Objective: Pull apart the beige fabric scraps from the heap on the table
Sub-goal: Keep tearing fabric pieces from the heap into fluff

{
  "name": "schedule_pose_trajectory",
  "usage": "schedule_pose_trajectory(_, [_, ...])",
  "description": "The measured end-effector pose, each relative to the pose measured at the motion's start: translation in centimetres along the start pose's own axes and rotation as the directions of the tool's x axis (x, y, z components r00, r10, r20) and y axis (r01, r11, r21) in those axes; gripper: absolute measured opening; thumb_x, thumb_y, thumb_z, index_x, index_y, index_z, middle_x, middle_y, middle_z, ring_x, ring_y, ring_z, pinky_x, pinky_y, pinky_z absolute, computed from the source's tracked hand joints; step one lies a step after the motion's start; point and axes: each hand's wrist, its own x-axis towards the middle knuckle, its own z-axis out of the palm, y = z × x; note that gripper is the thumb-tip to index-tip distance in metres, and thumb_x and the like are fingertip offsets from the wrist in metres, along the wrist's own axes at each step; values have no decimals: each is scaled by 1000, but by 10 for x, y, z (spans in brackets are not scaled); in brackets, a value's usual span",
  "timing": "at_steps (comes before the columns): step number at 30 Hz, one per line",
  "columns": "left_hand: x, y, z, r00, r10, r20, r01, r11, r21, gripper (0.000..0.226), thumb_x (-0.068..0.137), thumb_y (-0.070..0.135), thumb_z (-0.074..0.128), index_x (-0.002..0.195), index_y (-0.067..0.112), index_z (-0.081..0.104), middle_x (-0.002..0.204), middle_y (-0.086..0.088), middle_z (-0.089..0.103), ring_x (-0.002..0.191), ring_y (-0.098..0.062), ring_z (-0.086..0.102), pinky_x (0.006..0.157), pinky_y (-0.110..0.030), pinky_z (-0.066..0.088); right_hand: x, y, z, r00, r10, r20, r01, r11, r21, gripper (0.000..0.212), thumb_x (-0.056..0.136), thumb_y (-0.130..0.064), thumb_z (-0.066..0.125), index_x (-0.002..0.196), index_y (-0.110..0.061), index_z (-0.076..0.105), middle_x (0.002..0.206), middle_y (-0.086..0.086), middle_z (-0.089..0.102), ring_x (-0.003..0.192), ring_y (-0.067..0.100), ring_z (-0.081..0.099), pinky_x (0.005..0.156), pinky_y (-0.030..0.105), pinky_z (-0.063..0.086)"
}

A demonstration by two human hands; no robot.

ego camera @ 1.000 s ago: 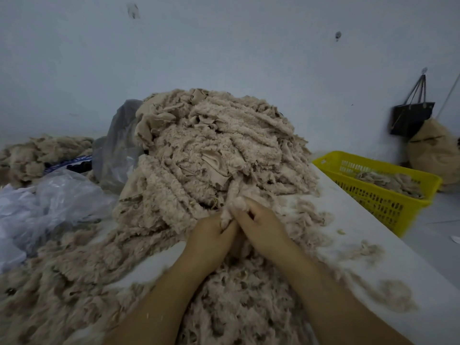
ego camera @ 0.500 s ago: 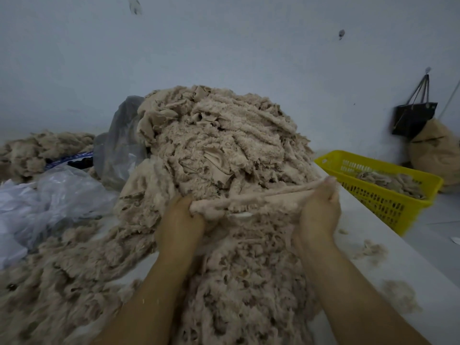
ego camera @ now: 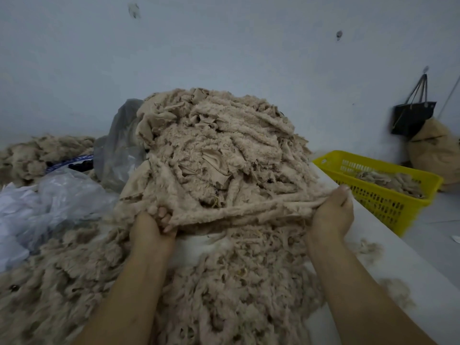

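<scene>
A person's two bare forearms reach in from below toward a tall, rounded heap of beige fabric scraps piled on a white desk. The heap is a tangle of shaggy, fleece-like strips with curly pile, mixed with a few flat, smooth pieces that show folded edges. One long strip is pulled taut and nearly level across the front foot of the heap, running between the hands. The left hand grips its left end, fingers curled round a bunched wad of the fabric. The right hand pinches the right end, fingers closed over it near the desk's right edge. Below the strip, nearer the person, lies a low, spreading mat of looser fluff, stringy and matted, with small tufts scattered on the bare desk to the right. To the left sits crumpled clear plastic, thin and glossy, and a grey plastic bag leans against the heap. Further left is a smaller mound of the same beige material. Right of the desk stands a yellow plastic basket with perforated walls, holding a few beige scraps. Behind it a black bag hangs on the pale wall, above a bulging tan sack.
</scene>
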Motion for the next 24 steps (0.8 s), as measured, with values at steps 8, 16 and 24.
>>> schedule_pose_trajectory(8, [-22, -29, 13, 780, 32, 625, -622, -72, 780, 76, 81, 7, 56, 150, 30, 33, 150, 17, 19, 140, -9, 17, 112, -31, 23, -8, 5, 6, 977, -33, 212, 49, 996, -74, 34, 100, -56, 43, 107, -32, 66, 98, 2, 69, 83, 20, 66, 78, 48, 56])
schedule_pose_trajectory(16, [-31, -50, 15, 631, -327, 704, -708, 128, 694, 66, 73, 80, 51, 133, 71, 25, 143, 39, 29, 138, 6, 31, 109, -27, 33, -46, -4, 9, 799, -92, 594, 181, 979, -92, 52, 84, -66, 57, 56, -22, 61, 46, -3, 59, 41, 12, 56, 41, 20, 44])
schedule_pose_trajectory(24, [-33, -47, 17, 608, 28, 794, -782, 194, 592, 33, 97, 40, 56, 71, 22, 62, 66, 18, 58, 60, 4, 51, 57, -12, 37, -56, 5, 14, 651, -87, 754, 225, 971, -82, 47, 72, -69, 62, 51, -28, 60, 49, -8, 53, 46, 10, 52, 46, 20, 41])
